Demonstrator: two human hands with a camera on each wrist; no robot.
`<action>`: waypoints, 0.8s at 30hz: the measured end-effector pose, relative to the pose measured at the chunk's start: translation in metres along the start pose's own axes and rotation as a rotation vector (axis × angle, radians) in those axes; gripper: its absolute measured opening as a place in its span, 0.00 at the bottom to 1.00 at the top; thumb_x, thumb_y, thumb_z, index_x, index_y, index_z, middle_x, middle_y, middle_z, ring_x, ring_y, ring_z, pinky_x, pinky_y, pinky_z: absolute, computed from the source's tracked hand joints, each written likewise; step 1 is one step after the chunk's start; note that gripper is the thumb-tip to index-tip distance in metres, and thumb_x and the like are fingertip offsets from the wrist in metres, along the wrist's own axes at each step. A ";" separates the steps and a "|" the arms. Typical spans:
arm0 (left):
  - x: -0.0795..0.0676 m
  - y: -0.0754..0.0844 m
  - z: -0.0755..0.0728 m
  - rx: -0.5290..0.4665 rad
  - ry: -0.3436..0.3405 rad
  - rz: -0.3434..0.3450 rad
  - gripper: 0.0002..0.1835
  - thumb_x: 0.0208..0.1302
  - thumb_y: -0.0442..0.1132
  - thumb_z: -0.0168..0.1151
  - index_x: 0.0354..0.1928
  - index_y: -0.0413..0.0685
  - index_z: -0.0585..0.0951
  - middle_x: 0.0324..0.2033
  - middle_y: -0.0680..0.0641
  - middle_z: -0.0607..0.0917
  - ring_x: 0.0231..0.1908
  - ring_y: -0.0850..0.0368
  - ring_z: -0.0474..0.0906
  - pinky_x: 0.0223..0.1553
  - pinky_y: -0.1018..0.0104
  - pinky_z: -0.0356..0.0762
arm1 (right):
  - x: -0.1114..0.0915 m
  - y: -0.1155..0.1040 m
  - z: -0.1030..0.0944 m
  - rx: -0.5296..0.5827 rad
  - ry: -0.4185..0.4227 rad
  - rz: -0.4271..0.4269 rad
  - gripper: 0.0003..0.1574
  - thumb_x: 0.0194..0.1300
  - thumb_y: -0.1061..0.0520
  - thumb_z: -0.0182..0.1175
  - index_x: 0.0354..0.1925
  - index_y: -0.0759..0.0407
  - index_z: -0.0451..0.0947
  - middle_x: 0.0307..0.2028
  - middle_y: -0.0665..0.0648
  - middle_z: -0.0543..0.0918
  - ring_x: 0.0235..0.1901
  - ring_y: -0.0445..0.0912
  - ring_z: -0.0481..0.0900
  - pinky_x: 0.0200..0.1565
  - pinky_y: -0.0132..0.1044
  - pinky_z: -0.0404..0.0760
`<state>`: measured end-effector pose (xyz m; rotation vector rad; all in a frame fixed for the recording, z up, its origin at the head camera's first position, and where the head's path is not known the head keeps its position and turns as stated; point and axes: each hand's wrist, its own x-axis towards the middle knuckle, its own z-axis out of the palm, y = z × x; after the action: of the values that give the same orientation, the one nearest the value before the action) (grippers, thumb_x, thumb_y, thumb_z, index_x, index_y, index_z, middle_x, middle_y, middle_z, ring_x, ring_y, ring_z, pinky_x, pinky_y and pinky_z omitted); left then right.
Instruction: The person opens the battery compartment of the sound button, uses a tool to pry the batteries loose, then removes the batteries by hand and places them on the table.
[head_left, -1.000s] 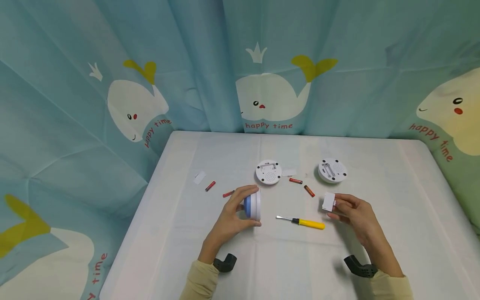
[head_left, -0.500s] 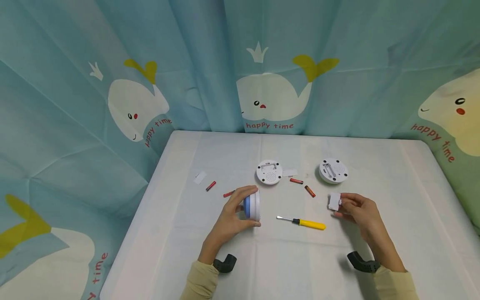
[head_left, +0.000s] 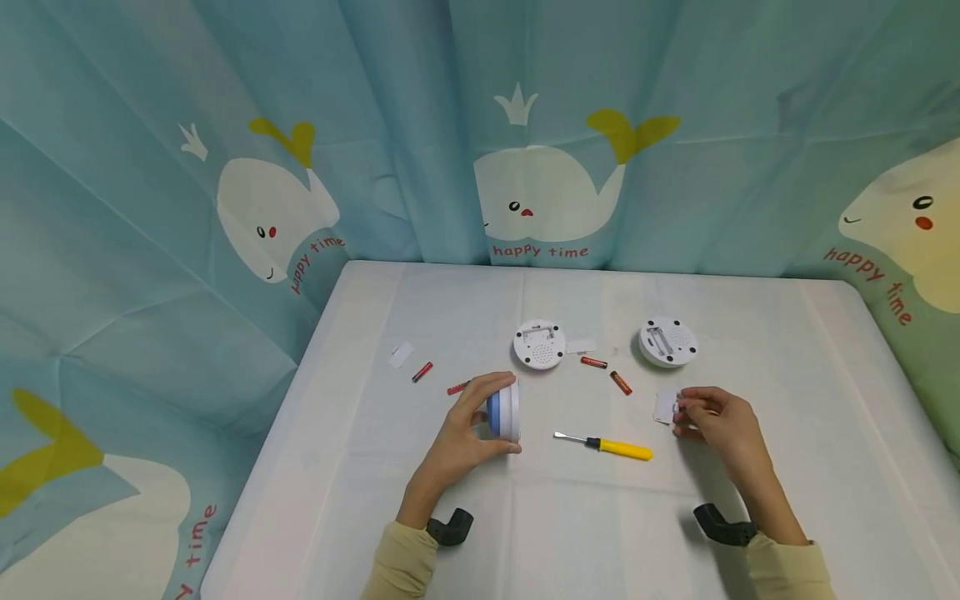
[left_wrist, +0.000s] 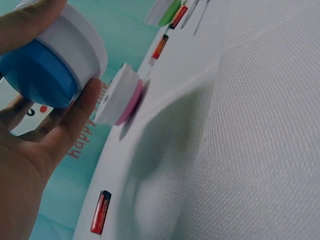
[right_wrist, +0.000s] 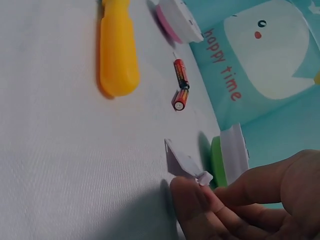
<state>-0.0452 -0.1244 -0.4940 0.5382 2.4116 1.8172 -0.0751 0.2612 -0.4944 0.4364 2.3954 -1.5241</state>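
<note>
My left hand (head_left: 459, 442) grips a round white-and-blue device (head_left: 507, 412) by its rim, turned on edge above the table. In the left wrist view its blue part (left_wrist: 37, 75) faces the palm. Over on the right, my right hand (head_left: 720, 429) pinches a small white battery cover (head_left: 664, 407) by one end between thumb and fingers. The right wrist view shows the cover (right_wrist: 181, 162) tilted, its little tab at the fingertips. Beyond the hands, two similar devices, one pink-based (head_left: 538, 344) and one green-based (head_left: 667, 342), lie with their battery compartments uncovered.
A yellow-handled screwdriver (head_left: 618, 448) lies between the hands. Red batteries (head_left: 593, 362) (head_left: 621, 382) lie near the devices, others (head_left: 422, 372) (head_left: 457, 388) to the left. Two more white covers (head_left: 401, 355) (head_left: 581, 345) rest on the table. A whale-print curtain (head_left: 420, 133) hangs behind.
My right hand has shifted slightly right with the battery cover, which now tilts differently. The left hand and its device have stayed nearly still.
</note>
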 end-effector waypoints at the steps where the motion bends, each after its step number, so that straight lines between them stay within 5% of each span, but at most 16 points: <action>1: 0.000 0.000 0.000 -0.003 -0.001 -0.002 0.50 0.48 0.31 0.83 0.74 0.63 0.71 0.74 0.53 0.69 0.69 0.50 0.66 0.61 0.51 0.79 | 0.000 -0.001 0.001 -0.037 0.017 -0.001 0.24 0.77 0.63 0.51 0.66 0.75 0.69 0.45 0.62 0.87 0.35 0.37 0.84 0.39 0.34 0.90; 6: 0.000 -0.001 0.001 -0.025 -0.006 -0.031 0.51 0.49 0.31 0.83 0.75 0.64 0.70 0.75 0.52 0.68 0.71 0.49 0.65 0.64 0.41 0.77 | -0.004 -0.005 0.003 -0.170 0.064 -0.041 0.22 0.77 0.62 0.53 0.62 0.75 0.73 0.52 0.75 0.84 0.36 0.42 0.85 0.35 0.34 0.89; 14: 0.001 -0.003 0.000 -0.081 0.002 -0.095 0.51 0.49 0.29 0.82 0.75 0.64 0.69 0.76 0.49 0.67 0.72 0.42 0.65 0.67 0.34 0.74 | -0.012 -0.006 0.011 -0.366 0.130 -0.147 0.19 0.75 0.58 0.56 0.57 0.70 0.78 0.51 0.74 0.85 0.42 0.57 0.87 0.32 0.33 0.82; 19: 0.002 -0.005 -0.002 -0.167 -0.006 -0.095 0.52 0.49 0.25 0.80 0.76 0.60 0.67 0.76 0.44 0.67 0.75 0.43 0.65 0.69 0.54 0.76 | -0.016 -0.003 0.016 -0.420 0.145 -0.213 0.19 0.74 0.60 0.53 0.57 0.67 0.79 0.51 0.72 0.86 0.47 0.63 0.85 0.37 0.42 0.81; 24: 0.000 -0.004 -0.005 -0.293 -0.021 -0.063 0.52 0.52 0.26 0.78 0.78 0.52 0.64 0.78 0.40 0.63 0.76 0.54 0.63 0.71 0.76 0.65 | -0.022 0.000 0.021 -0.441 0.195 -0.351 0.16 0.72 0.64 0.55 0.55 0.65 0.81 0.48 0.69 0.86 0.43 0.61 0.85 0.38 0.41 0.82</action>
<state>-0.0474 -0.1303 -0.4965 0.4448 2.0695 2.0732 -0.0538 0.2393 -0.4951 0.0706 2.9799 -1.0489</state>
